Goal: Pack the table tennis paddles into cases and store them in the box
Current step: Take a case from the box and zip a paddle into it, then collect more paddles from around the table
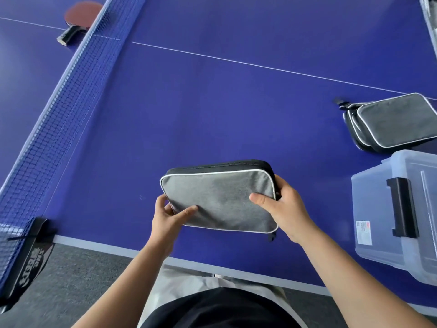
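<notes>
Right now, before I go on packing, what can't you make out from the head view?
- Gray case, held by left hand and right hand: fabric hides whether a paddle is inside.
- Clear box: cut off by the right edge; contents unreadable.
- Stacked cases: count unclear, overlapping.
- Red paddle: partly behind the net.

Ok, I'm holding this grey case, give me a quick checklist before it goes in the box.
1. Both hands grip the grey case: left hand, right hand. Ok.
2. Zip closed along the top edge: looks ok; the near corner is hidden.
3. Paddle inside: cannot tell.
4. Clear box within reach on the right: ok.
5. Box open: cannot tell, latch visible.
6. Red paddle beyond the net unpacked: not ok.
</notes>
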